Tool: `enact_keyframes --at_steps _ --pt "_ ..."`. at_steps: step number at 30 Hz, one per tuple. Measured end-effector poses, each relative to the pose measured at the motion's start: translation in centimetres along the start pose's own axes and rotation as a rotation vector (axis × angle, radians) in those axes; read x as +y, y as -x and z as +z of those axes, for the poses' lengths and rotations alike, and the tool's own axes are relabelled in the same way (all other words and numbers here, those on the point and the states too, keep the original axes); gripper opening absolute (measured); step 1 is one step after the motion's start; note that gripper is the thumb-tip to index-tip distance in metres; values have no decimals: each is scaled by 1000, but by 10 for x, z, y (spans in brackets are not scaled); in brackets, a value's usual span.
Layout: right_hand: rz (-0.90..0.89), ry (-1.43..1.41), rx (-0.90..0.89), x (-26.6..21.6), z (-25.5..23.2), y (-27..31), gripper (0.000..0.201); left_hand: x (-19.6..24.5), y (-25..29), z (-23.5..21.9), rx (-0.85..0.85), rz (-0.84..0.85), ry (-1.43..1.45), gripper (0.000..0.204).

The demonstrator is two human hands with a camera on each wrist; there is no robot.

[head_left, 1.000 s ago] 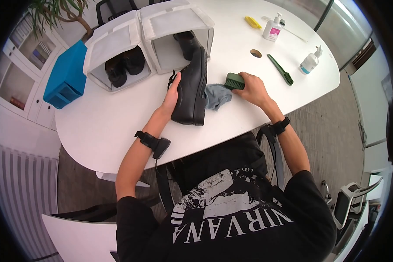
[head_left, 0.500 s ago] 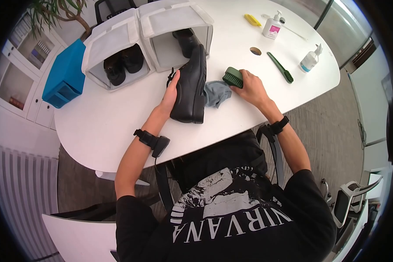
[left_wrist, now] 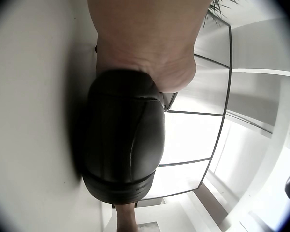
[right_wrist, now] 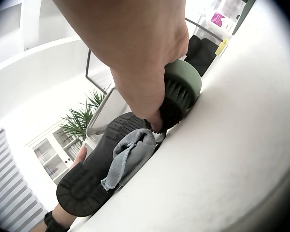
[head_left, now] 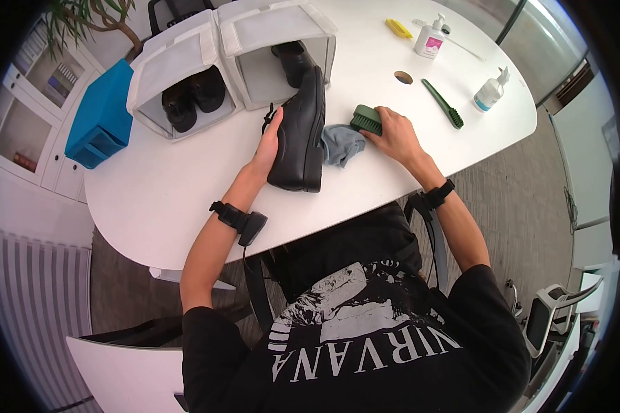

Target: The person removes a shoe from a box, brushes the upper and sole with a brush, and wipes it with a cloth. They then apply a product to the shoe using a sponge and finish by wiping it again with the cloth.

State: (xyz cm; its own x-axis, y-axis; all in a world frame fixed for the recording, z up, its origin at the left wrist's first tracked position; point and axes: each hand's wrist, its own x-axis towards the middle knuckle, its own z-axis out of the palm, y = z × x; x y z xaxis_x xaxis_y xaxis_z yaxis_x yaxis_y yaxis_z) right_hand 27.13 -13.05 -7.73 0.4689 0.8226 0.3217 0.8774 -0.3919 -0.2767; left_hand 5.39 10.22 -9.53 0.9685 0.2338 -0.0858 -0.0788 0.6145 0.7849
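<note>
A black leather lace-up shoe (head_left: 297, 141) is held on its side, its sole turned to the right. My left hand (head_left: 269, 146) grips it from the laced side, thumb along the upper and the other fingers hidden. In the left wrist view the shoe's heel (left_wrist: 125, 135) fills the middle. My right hand (head_left: 398, 136) holds a green scrub brush (head_left: 367, 118) close over the table, with dark bristles (right_wrist: 176, 99) showing in the right wrist view. Between sole and brush lies a crumpled grey-blue cloth (head_left: 343, 146), right up against the sole.
Two pale fabric boxes (head_left: 179, 58) with black shoes (head_left: 193, 96) inside stand at the back left, beside a blue box (head_left: 100, 113). Toward the right lie a long green brush (head_left: 442, 103) and a yellow item (head_left: 398, 29), near a pump bottle (head_left: 430, 38) and a spray bottle (head_left: 490, 93).
The green scrub brush has moved slightly away from the front edge and turned a little with the right hand. The shoe stays in the left hand; the cloth still lies beside the sole.
</note>
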Motion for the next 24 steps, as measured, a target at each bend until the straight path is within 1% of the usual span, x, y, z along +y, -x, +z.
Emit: enact_keyframes --at_steps 9,13,16,24 --pt "-9 13 -7 -1 1 2 56 -1 -1 -1 4 -5 15 69" --pt "-26 14 0 0 1 2 56 0 1 1 25 -12 -5 71" --pt "-33 16 -1 0 2 2 55 0 1 2 -1 -11 -2 72" --pt "-61 -9 27 3 5 2 51 -1 -1 -1 11 -16 -11 72"
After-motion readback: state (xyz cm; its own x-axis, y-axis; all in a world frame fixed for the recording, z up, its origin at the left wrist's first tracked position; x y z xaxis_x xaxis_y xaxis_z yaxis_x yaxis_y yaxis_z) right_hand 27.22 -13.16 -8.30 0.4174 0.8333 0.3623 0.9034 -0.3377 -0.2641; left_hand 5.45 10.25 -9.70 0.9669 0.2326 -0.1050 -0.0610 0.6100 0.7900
